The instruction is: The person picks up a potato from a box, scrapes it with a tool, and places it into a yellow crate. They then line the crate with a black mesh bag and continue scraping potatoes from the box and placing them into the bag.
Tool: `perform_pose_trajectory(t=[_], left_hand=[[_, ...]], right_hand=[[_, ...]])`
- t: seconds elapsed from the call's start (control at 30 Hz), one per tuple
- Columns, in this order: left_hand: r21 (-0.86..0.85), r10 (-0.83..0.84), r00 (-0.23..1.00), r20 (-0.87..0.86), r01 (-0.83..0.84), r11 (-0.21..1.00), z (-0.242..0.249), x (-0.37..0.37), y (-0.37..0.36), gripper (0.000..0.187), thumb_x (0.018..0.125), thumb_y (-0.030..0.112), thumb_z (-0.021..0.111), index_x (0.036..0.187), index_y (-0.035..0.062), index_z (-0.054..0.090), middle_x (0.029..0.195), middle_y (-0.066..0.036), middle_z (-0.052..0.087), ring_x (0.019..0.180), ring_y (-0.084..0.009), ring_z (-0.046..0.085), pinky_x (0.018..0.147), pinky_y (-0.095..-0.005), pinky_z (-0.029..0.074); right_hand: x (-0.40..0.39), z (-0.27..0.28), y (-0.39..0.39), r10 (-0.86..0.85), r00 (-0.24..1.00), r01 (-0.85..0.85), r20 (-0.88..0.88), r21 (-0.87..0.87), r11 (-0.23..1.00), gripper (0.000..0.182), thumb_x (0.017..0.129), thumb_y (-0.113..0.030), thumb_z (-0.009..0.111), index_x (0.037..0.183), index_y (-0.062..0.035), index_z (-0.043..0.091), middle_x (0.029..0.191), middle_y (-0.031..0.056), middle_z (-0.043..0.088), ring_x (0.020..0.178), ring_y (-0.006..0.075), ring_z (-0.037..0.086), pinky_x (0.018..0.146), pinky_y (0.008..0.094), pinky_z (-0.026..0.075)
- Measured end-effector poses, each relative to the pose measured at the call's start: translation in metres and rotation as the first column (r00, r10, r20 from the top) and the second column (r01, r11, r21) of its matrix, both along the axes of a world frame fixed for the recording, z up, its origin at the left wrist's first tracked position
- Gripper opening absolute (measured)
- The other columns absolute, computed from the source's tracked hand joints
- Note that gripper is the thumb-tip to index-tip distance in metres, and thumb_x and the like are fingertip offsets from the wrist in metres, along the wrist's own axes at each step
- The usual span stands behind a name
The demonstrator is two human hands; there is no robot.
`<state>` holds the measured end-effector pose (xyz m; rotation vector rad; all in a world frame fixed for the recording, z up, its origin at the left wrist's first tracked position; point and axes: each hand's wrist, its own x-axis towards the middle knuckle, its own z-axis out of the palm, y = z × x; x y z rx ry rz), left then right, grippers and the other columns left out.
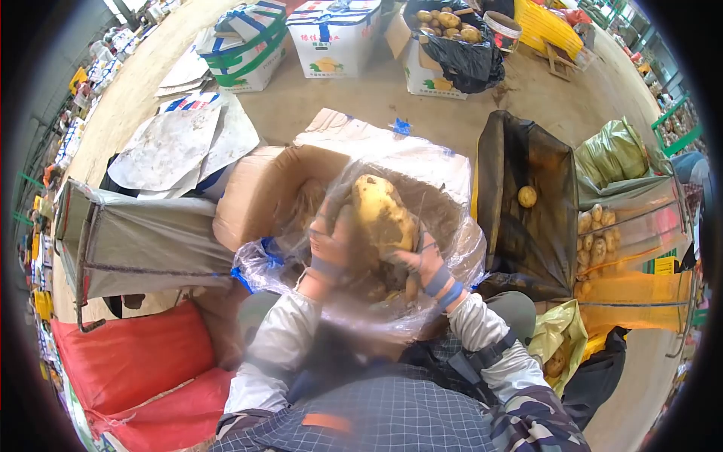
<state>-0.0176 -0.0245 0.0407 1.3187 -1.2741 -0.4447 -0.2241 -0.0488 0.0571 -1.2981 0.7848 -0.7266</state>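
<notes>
A large yellow potato with brown dirt patches is raised above a plastic-lined cardboard box. My left hand is closed against the potato's left side, the fingers partly blurred. On its lower right, my right hand grips the same potato, with the thumb side toward me. Both hands wear thin light coverings with bluish bands. Clear plastic liner spreads around the hands, and dark, dirty contents inside the box are mostly hidden below the potato.
A black-lined container at the right holds one small potato. Beyond it, potatoes fill a framed bag. A grey framed bag and red sack stand left. White cartons and a potato-filled black bag stand ahead.
</notes>
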Motion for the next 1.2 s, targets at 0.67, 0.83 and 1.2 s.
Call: perform_pose_trajectory(t=[0.67, 0.83, 1.2], left_hand=[[0.196, -0.282, 0.832, -0.478, 0.414, 0.889, 0.012, 0.014, 0.005, 0.071, 0.070, 0.020, 0.079, 0.131, 0.0023, 0.046, 0.122, -0.012, 0.059, 0.112, -0.0203, 0.057, 0.097, -0.0345, 0.049], [0.196, -0.265, 0.877, -0.400, 0.365, 0.910, -0.005, 0.004, 0.003, 0.069, 0.073, 0.018, 0.079, 0.132, 0.0027, 0.046, 0.123, -0.011, 0.058, 0.111, -0.0198, 0.057, 0.096, -0.0335, 0.049], [0.289, -0.055, 0.657, -0.752, 0.404, 0.868, -0.007, -0.002, 0.011, 0.054, 0.092, 0.033, 0.061, 0.133, 0.0001, 0.048, 0.125, -0.014, 0.058, 0.113, -0.0222, 0.059, 0.096, -0.0361, 0.050]], right_hand=[[-0.022, 0.016, -0.037, -0.161, 0.486, -0.149, -0.859, -0.263, 0.953, 0.048, 0.088, -0.037, 0.064, 0.130, -0.0120, 0.060, 0.126, 0.0172, 0.063, 0.116, 0.0332, 0.060, 0.099, 0.0408, 0.048], [-0.007, 0.010, -0.027, -0.089, 0.366, -0.342, -0.926, -0.223, 0.913, 0.047, 0.090, -0.034, 0.062, 0.132, -0.0145, 0.056, 0.118, 0.0186, 0.066, 0.111, 0.0350, 0.062, 0.096, 0.0425, 0.050], [0.000, 0.003, -0.027, -0.068, 0.365, -0.342, -0.929, -0.202, 0.918, 0.042, 0.089, -0.031, 0.064, 0.125, -0.0103, 0.057, 0.114, 0.0156, 0.068, 0.109, 0.0335, 0.064, 0.093, 0.0415, 0.051]])
